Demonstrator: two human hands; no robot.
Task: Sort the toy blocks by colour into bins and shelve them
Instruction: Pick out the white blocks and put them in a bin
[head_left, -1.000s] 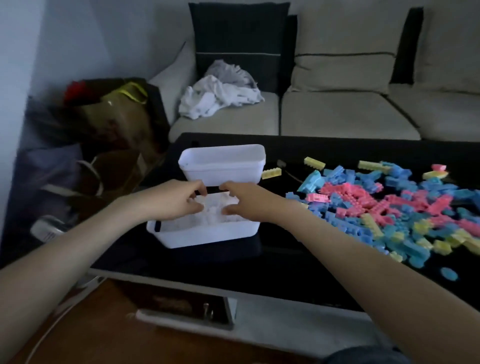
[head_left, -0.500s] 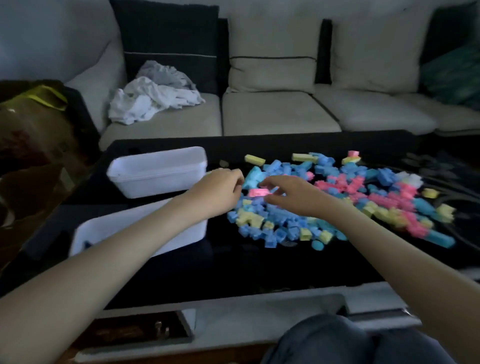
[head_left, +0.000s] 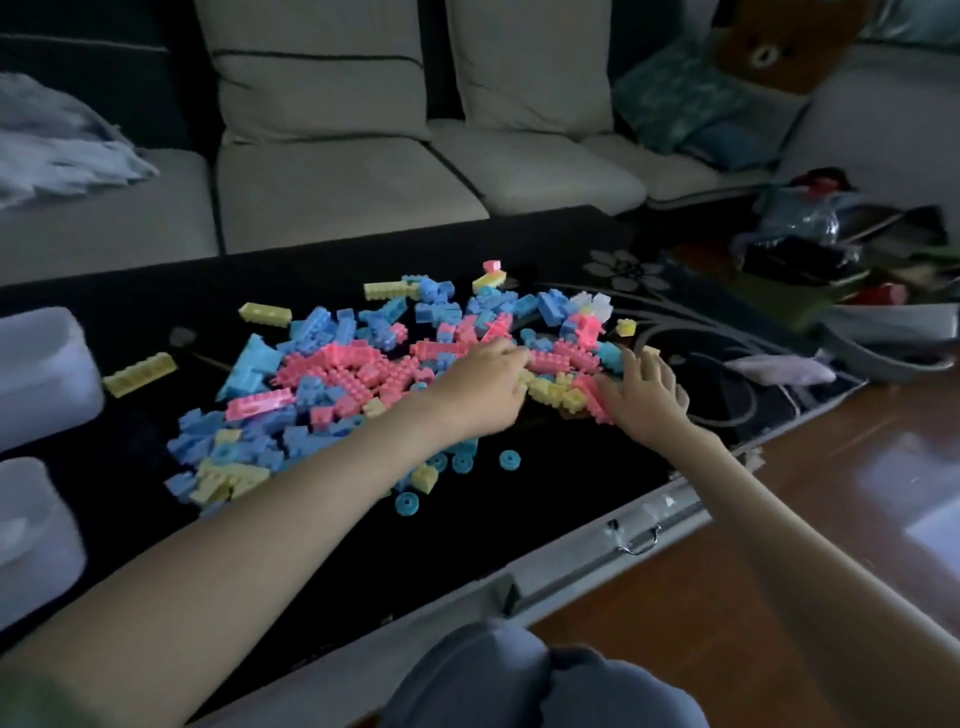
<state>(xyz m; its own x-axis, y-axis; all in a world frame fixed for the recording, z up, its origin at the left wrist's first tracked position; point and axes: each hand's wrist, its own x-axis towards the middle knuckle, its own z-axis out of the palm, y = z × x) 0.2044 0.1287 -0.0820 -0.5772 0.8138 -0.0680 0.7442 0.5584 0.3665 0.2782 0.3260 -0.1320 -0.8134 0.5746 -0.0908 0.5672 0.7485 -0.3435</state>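
A heap of toy blocks (head_left: 363, 374) in pink, blue and pale yellow lies spread over the black table (head_left: 571, 467). My left hand (head_left: 483, 387) reaches across the heap, its fingers bent down among pink blocks (head_left: 553, 359) near the right end; whether it grips one is hidden. My right hand (head_left: 644, 395) rests with spread fingers on pink and yellow blocks at the heap's right edge. Two white bins (head_left: 47, 374) (head_left: 31, 540) stand at the table's left edge, partly cut off by the frame.
A pale sofa (head_left: 337, 182) runs behind the table, with crumpled cloth (head_left: 57, 145) on its left seat. Bags and clutter (head_left: 841, 249) sit at the right. Loose blue round pieces (head_left: 457, 462) lie near the table's front edge. Wooden floor (head_left: 857, 493) shows on the right.
The view swung right, away from the bins. Both hands left the near bin and moved across the heap to its right end.
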